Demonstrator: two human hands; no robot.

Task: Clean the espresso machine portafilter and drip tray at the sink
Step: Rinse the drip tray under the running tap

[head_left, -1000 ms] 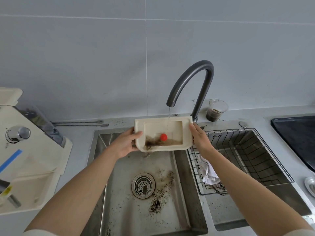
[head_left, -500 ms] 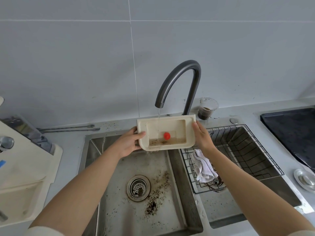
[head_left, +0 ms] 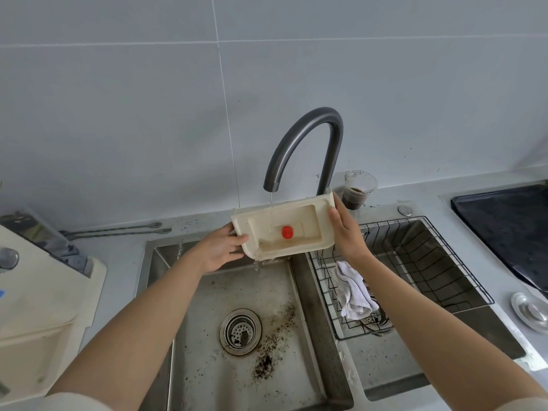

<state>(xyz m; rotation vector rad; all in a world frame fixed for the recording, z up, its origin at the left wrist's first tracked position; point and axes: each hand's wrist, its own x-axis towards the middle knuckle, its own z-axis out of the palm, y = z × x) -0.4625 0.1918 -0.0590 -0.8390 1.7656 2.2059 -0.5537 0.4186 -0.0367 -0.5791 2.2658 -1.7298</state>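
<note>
- A person is holding a cream-coloured rectangular plastic drip tray [head_left: 299, 203] over the left basin of a stainless-steel double sink [head_left: 207, 366], directly under the spout of a dark grey gooseneck faucet [head_left: 308, 129].
- The left hand [head_left: 221, 250] is gripping the tray's short edge at 9 o'clock, thumb lying on the rim and fingers curling underneath.
- The right hand [head_left: 347, 232] is grasping the opposite short edge at 3 o'clock, thumb pressing on the upper rim.
- The tray is tilting, its open face turning toward the camera and its 7 o'clock corner sitting lowest.
- A thin stream of water [head_left: 270, 212] is falling from the spout into the tray's shallow recess.
- A small round red float [head_left: 287, 232] is standing near the middle of the recess.
- Brownish water is pooling along the recess's lower edge, and water is dribbling off the low corner into the basin.
- Below the tray, at 6 o'clock, dark coffee grounds [head_left: 267, 351] are lying scattered beside the round metal drain strainer [head_left: 240, 330].
- At 4 o'clock from the tray, a crumpled white cloth [head_left: 354, 292] is lying in a black wire basket [head_left: 444, 256] in the right basin.
- At 2 o'clock, a clear plastic cup of dark liquid [head_left: 358, 189] is standing on the counter.
</note>
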